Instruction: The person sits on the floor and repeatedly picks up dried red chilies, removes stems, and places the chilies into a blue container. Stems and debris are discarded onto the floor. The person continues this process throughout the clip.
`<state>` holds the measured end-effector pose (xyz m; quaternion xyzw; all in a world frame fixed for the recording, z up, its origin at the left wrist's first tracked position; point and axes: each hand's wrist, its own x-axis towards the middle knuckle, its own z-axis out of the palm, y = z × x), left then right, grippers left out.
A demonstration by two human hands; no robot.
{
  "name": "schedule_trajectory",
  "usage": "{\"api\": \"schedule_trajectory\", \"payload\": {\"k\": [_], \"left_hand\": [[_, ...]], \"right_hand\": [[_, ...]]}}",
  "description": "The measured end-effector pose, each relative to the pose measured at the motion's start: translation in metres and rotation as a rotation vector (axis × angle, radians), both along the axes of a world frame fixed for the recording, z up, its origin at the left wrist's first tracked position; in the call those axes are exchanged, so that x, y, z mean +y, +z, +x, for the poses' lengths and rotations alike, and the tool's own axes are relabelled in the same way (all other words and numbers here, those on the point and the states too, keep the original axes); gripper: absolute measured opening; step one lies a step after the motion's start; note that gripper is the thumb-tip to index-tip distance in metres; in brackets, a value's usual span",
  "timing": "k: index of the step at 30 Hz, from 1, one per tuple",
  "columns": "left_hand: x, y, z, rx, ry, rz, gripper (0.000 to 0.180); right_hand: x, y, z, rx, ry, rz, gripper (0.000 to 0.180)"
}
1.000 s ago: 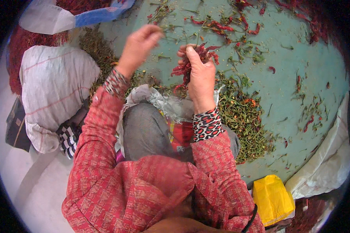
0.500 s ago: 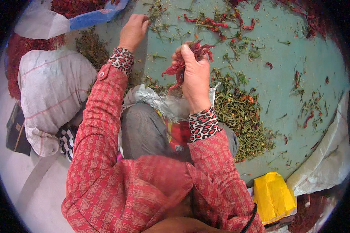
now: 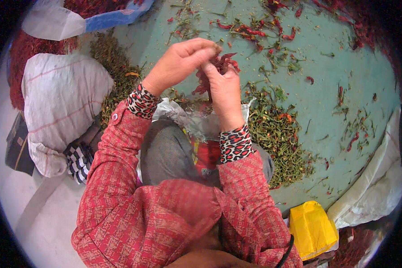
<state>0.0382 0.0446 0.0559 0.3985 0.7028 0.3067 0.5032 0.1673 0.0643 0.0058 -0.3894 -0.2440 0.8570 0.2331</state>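
Note:
A bunch of dried red chilies is gripped in my right hand, thumb on top, some pods hanging below the fingers. My left hand meets it from the left, thumb and fingers pinched at the upper edge of the bunch. A small greenish bit shows by those fingertips, but what they pinch is unclear. Beneath both hands, a whitish plastic sack lies crumpled at my lap. Right of my right wrist is a heap of green chili stems.
Loose red chilies and stems are scattered over the greenish surface. More stems are heaped at left, beside a white cloth sack. A yellow bag and a pale sheet lie at lower right.
My left hand has moved right and down from the scattered stems to the chilies in my right hand. My right hand has stayed nearly in place, still holding the bunch.

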Motion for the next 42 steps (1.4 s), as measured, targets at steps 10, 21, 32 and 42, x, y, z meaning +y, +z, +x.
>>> {"api": "schedule_trajectory", "payload": {"k": [10, 21, 32, 42], "left_hand": [[-0.025, 0.011, 0.013, -0.194, 0.536, 0.251, 0.015], [-0.034, 0.005, 0.015, -0.319, 0.663, 0.265, 0.024], [-0.073, 0.005, -0.056, 0.529, -0.138, -0.061, 0.020], [-0.015, -0.089, -0.083, 1.203, -0.075, -0.042, 0.025]], "right_hand": [[0.004, 0.024, -0.001, 0.053, 0.099, 0.052, 0.016], [-0.005, 0.037, -0.004, 0.112, -0.043, 0.021, 0.008], [0.002, 0.033, -0.002, 0.242, -0.018, -0.095, 0.016], [-0.001, 0.016, -0.004, 0.294, -0.109, -0.253, 0.019]]}}
